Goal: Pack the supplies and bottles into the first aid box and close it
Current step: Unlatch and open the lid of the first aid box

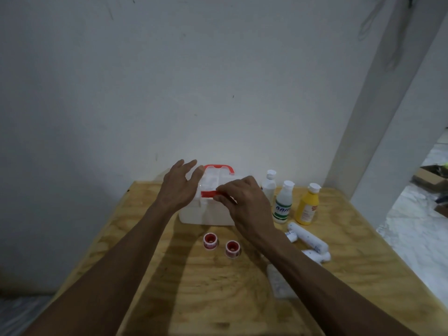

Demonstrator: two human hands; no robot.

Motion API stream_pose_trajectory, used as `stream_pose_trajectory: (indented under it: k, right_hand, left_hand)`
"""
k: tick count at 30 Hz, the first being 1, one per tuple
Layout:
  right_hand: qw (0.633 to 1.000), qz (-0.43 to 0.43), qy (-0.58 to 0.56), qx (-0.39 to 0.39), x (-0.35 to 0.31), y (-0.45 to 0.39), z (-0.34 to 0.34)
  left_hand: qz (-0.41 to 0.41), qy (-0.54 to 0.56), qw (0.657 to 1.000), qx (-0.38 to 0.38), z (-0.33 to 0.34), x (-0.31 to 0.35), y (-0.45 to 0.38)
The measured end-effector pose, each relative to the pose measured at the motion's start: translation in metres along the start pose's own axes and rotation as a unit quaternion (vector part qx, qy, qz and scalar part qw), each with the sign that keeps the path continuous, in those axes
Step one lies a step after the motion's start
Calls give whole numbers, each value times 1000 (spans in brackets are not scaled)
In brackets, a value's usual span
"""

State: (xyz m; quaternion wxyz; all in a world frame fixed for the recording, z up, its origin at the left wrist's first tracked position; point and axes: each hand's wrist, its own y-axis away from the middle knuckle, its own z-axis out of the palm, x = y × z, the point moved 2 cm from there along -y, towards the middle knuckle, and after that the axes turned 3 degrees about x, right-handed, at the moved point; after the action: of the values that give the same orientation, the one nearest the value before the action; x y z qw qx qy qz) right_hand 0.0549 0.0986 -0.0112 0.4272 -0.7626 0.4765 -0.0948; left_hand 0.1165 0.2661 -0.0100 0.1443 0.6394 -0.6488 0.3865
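A white first aid box (203, 213) with a red handle (219, 168) and a red front latch (209, 194) stands at the back of the plywood table, its lid down. My right hand (242, 202) pinches the latch with thumb and fingers. Open-fingered, my left hand (179, 185) hovers at the box's left top corner. Right of the box stand two white bottles (269, 186) (283, 206) and a yellow bottle (307, 206). Several white bandage rolls (310, 240) lie in front of them. Two red tape rolls (210, 240) (233, 248) sit before the box. A clear packet (278, 283) lies under my right forearm.
The plywood table (198, 299) stands against a white wall. Its right edge drops to a marble floor, where a cardboard box (434, 178) lies far right. A white pillar rises behind the bottles.
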Motion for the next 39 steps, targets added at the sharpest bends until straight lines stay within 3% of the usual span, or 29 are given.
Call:
stream_pose_trajectory:
  k: [12, 17, 24, 30, 39]
  right_hand:
    - [999, -25, 17, 41, -9, -30, -28]
    - [999, 30, -7, 26, -1, -81, -33]
    - [994, 89, -45, 41, 21, -150, -15]
    - [988, 133, -48, 55, 39, -180, 12]
    - [983, 155, -40, 92, 55, -197, 39]
  left_hand:
    - [-93, 128, 984, 79, -14, 4, 14]
    - [-99, 162, 980, 65, -15, 2, 16]
    - [-17, -8, 1000, 9, 2, 0, 11]
    - [55, -212, 971, -96, 18, -3, -2]
    - [59, -249, 959, -121, 21, -7, -2]
